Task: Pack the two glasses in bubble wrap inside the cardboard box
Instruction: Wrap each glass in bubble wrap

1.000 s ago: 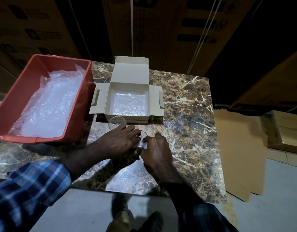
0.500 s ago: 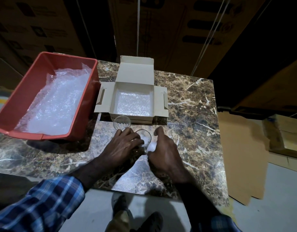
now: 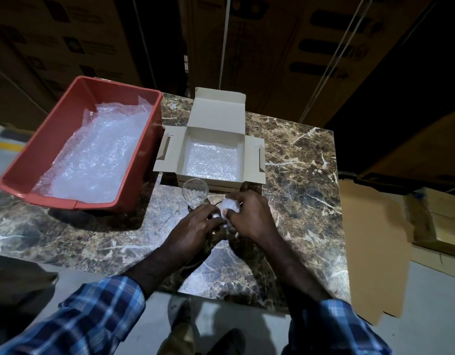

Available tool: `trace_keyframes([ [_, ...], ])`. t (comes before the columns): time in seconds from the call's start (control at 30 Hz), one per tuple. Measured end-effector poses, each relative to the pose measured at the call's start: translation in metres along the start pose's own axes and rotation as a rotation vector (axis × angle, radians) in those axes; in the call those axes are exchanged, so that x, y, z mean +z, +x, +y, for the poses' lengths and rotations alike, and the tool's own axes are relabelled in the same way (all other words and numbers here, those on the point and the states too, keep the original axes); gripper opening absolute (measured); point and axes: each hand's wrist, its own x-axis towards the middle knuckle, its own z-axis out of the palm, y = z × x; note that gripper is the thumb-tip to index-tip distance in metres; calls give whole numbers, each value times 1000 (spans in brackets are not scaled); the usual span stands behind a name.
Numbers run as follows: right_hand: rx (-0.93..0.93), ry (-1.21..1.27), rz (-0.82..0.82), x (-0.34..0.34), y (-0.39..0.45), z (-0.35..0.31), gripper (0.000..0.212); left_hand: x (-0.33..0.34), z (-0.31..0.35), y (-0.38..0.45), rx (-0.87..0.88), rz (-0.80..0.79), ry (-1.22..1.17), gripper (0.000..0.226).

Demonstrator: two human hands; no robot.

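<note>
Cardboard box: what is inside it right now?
Inside the cardboard box, a flat bubble wrap sheet covers the floor. No glass is in it. Anything under the sheet is hidden.

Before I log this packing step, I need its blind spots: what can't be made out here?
Head view only:
- Second glass: mostly covered by the left hand and right hand.
- Bubble wrap wad: whether it sits inside that glass is unclear; fingers hide it.
- Red bin: floor hidden under its bubble wrap.
- Printing on the stacked cartons: too dark.
</note>
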Motion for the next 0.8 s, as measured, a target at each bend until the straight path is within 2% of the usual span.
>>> trace_keyframes([
  [0.03,-27,-43,-2,2,0,0,41,2,-3,-1,11,-7,44,26],
  [0.1,-61,-92,-15,4,2,1,38,5,-6,-2,44,-30,158,29],
  [0.17,-107,-148,-17,5,2,1,30,4,-4,-3,71,-14,163,24],
  [0.27,-224,-211,-7,10,3,3,26,0,6,-2,139,18,185,57],
  [0.37,-271,-245,-6,16,3,6,26,-2,8,-3,167,-7,214,59],
  [0.47,-314,-300,12,20,0,9,26,-4,10,-5,83,27,141,64],
  [0.5,-326,-314,15,20,-1,10,25,-3,10,-5,70,36,124,61],
  [0.6,-321,-317,-28,14,-1,12,26,0,5,-6,59,17,113,34],
  [0.67,-353,-305,-23,10,-2,14,29,7,-1,-7,88,13,190,20],
  [0.8,-403,-273,53,11,-4,20,25,12,-4,-7,19,98,351,31],
])
